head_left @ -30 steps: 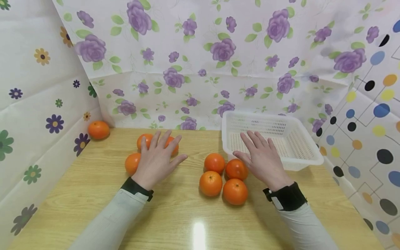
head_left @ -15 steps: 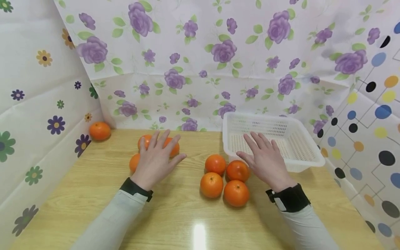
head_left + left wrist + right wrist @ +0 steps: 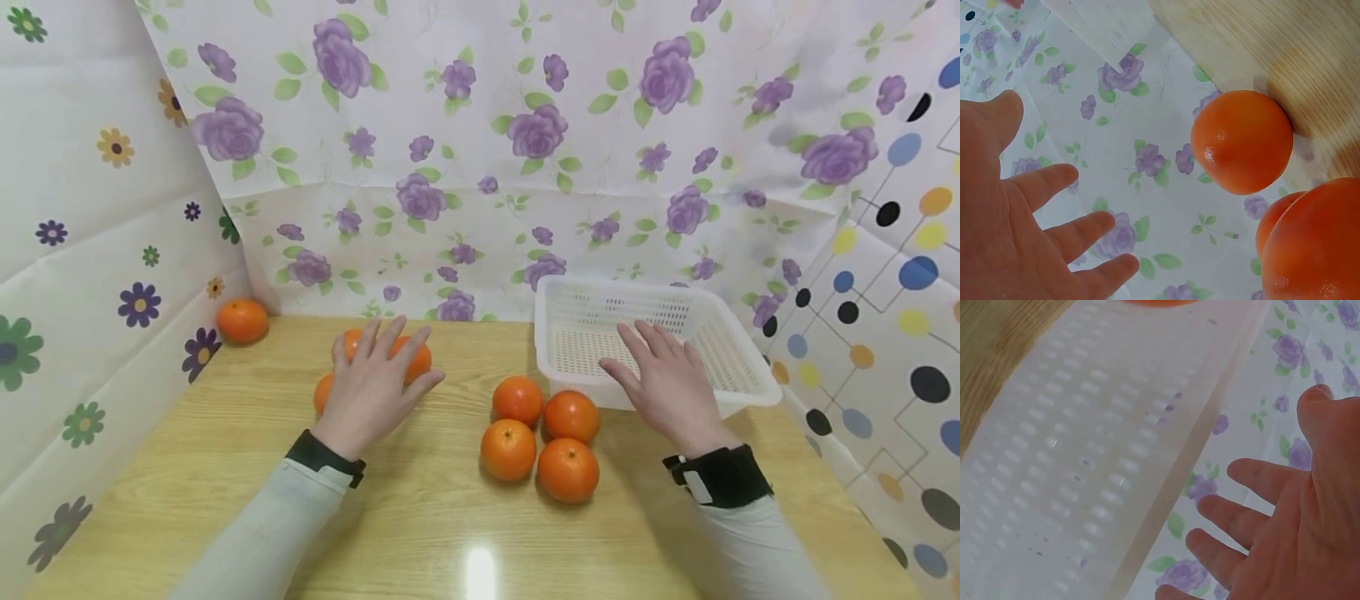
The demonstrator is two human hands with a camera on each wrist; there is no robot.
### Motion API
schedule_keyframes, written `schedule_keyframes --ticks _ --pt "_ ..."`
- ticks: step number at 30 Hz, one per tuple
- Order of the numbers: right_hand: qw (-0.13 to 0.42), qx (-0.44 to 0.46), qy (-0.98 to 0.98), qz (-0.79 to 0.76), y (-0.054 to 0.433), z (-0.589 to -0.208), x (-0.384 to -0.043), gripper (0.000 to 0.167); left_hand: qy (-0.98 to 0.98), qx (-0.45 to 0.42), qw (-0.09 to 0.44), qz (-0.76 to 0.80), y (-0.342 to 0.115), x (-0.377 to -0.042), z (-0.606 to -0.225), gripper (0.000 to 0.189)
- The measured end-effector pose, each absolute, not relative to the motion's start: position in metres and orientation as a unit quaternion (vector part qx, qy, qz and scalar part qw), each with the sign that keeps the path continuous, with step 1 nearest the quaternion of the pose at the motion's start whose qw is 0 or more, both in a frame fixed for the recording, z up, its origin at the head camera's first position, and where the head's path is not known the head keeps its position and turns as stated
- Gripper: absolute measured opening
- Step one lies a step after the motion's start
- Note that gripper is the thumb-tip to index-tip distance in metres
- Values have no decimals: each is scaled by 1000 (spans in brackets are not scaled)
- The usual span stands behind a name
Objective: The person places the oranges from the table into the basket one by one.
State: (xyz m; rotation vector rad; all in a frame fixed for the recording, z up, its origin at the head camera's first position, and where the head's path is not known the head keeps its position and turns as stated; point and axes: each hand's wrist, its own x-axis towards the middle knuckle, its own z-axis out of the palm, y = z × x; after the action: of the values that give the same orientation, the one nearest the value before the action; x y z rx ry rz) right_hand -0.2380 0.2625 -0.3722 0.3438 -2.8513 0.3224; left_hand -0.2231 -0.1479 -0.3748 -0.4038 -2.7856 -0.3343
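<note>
1. So, far L: lone orange fruit (image 3: 242, 321) on wood table (image 3: 420, 517), just beside the corner where daisy-print cloth (image 3: 90, 275) meets rose-print cloth (image 3: 487, 242); that corner prob. acts as a stop if it rolls.
2. L hand (image 3: 369, 400): fingers spread, grasping nothing. Looks raised over three fruits (image 3: 415, 360), partly hiding them in head view; L-wrist view shows a gap btwn fingertips & fruit, so prob. no contact. Black strap (image 3: 322, 458) round the wrist, likely there to carry the cam.
3. Ctr.: four fruits (image 3: 507, 450) in a tight two-by-two bunch on the table, seemingly bracing one another vs. rolling.
4. Next R: white basket (image 3: 731, 333), upright, slotted sides, near the rose-print cloth, just behind & R of the bunch; prob. put there for easy R-side reach.
5. R hand (image 3: 672, 396): likewise released, fingers apart, appears over the basket's near side. R-wrist view: fingertips off the rim; lifted pose prob. keeps it off basket & fruit.
6. Far R: dotted cloth (image 3: 892, 350), prob. screening that side.
</note>
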Motion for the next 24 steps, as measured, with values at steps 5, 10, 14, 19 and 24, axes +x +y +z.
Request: schedule_keyframes --ticks 5,10,14,19,24 --pt "142 115 -976 116 278 -371 -240 79 -972 -141 153 -112 -148 -222 -373 73" --pt "165 109 -972 128 301 -371 -240 75 -971 -143 152 -120 -147 -220 -373 72" --pt "173 100 -970 137 318 -370 -240 75 -969 -142 155 -127 -147 -219 -373 72" --pt "162 78 -974 141 342 -368 -244 79 -967 -145 168 -126 -148 -219 -370 71" --pt "154 49 -976 144 359 -369 -246 81 -967 -144 169 -127 -151 -218 -369 70"
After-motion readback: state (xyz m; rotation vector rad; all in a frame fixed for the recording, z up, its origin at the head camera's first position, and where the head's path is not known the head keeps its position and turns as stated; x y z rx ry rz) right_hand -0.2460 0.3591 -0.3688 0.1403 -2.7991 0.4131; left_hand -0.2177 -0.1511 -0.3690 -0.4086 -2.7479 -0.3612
